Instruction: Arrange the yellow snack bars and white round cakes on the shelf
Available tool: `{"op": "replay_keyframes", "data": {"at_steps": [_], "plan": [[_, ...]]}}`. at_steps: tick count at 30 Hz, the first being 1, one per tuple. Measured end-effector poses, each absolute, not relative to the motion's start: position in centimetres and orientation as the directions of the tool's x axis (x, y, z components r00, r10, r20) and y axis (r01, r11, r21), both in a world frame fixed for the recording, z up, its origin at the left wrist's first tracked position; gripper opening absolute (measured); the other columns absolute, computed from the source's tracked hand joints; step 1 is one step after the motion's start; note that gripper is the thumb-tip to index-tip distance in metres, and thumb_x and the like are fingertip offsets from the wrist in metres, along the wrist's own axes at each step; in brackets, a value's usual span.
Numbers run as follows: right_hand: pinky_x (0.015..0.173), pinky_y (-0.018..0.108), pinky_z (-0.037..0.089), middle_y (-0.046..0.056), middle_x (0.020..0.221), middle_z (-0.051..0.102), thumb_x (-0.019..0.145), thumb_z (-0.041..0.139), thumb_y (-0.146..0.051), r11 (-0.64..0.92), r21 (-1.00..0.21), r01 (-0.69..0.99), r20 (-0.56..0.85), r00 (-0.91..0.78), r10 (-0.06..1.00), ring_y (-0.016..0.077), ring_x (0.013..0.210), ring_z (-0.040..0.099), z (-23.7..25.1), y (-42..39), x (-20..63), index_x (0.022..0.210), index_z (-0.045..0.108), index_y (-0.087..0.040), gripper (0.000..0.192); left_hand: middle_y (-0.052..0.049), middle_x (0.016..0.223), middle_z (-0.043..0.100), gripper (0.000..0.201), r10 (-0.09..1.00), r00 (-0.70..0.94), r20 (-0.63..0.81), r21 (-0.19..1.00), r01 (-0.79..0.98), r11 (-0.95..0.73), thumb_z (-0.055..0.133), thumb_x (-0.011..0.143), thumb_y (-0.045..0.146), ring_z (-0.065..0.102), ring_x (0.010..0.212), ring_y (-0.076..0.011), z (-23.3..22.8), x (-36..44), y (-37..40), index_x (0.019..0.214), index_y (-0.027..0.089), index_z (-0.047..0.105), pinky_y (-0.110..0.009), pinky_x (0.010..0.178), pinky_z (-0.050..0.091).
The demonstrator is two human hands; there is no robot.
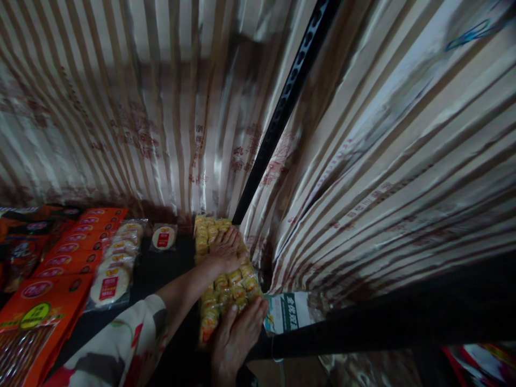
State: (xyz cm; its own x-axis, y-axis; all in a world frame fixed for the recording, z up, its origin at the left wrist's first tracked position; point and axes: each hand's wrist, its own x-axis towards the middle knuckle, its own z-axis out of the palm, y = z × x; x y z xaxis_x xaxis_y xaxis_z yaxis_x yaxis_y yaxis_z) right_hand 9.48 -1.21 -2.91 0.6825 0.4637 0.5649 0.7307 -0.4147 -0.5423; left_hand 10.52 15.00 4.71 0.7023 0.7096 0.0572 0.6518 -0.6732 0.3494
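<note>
Right hand (236, 336) fingers (253, 312) on yellow snack packs (226, 285); left hand (226, 250) atop.

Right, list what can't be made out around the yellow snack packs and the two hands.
- Yellow snack packs, head view: the left hand and right hand cover part of the stack; label print is too small.
- Right hand: its wrist is cut off by the bottom edge.
- Green-and-white box: partly behind the dark shelf rail.
- Red print on the striped sheet: blurred, unreadable.

Shop: shelf (169, 269) of packaged snacks (64, 258).
</note>
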Motion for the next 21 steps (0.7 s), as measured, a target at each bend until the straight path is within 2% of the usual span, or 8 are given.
{"op": "replay_keyframes", "data": {"at_steps": [5,11,14,17,21], "plan": [[0.094,0.058,0.037,0.025,0.146,0.02,0.09,0.029,-0.043,-0.414,-0.5,0.761,0.601,0.648,0.467,0.0367,0.134,0.023,-3.5,-1.5,9.9,0.146,0.009,-0.009,0.068,-0.011,0.151,0.015,0.07,0.749,0.658,0.078,0.356,0.684,-0.637,0.015,0.09,0.053,0.007,0.14,-0.0236,5.3,10.3,16.2,0.141,0.007,0.026,-0.047,0.114,0.002],[0.093,0.056,0.037,0.025,0.145,0.024,0.088,0.029,-0.047,-0.409,-0.48,0.776,0.621,0.63,0.466,0.0358,0.134,0.025,-4.4,-1.5,10.4,0.145,0.011,-0.009,0.071,-0.008,0.149,0.025,0.068,0.771,0.632,0.08,0.335,0.712,-0.618,0.019,0.087,0.056,0.013,0.139,-0.0248,4.4,10.0,17.1,0.141,0.015,0.03,-0.049,0.113,0.005],[0.095,0.055,0.036,0.026,0.144,0.025,0.089,0.029,-0.046,-0.417,-0.486,0.768,0.606,0.64,0.472,0.0346,0.135,0.024,-4.4,-1.4,10.4,0.145,0.011,-0.008,0.07,-0.009,0.149,0.025,0.068,0.775,0.625,0.097,0.329,0.715,-0.617,0.02,0.087,0.055,0.012,0.139,-0.0247,4.0,10.2,16.9,0.14,0.014,0.031,-0.049,0.114,0.002],[0.098,0.057,0.034,0.024,0.146,0.02,0.09,0.027,-0.043,-0.428,-0.509,0.747,0.564,0.665,0.489,0.0344,0.135,0.021,-4.1,-1.4,10.2,0.145,0.008,-0.007,0.069,-0.011,0.15,0.02,0.07,0.783,0.619,0.061,0.327,0.729,-0.601,0.022,0.088,0.054,0.009,0.14,-0.0244,4.6,10.5,16.5,0.141,0.009,0.029,-0.047,0.114,0.0],[0.101,0.055,0.033,0.015,0.15,0.011,0.088,0.031,-0.043,-0.416,-0.49,0.766,0.569,0.642,0.514,0.0322,0.137,0.016,-3.3,-2.2,10.1,0.146,-0.001,-0.018,0.071,-0.012,0.149,0.02,0.067,0.801,0.599,0.009,0.304,0.761,-0.573,0.024,0.089,0.049,0.007,0.14,-0.0232,6.3,10.3,16.0,0.14,0.006,0.029,-0.046,0.114,-0.002]]}}
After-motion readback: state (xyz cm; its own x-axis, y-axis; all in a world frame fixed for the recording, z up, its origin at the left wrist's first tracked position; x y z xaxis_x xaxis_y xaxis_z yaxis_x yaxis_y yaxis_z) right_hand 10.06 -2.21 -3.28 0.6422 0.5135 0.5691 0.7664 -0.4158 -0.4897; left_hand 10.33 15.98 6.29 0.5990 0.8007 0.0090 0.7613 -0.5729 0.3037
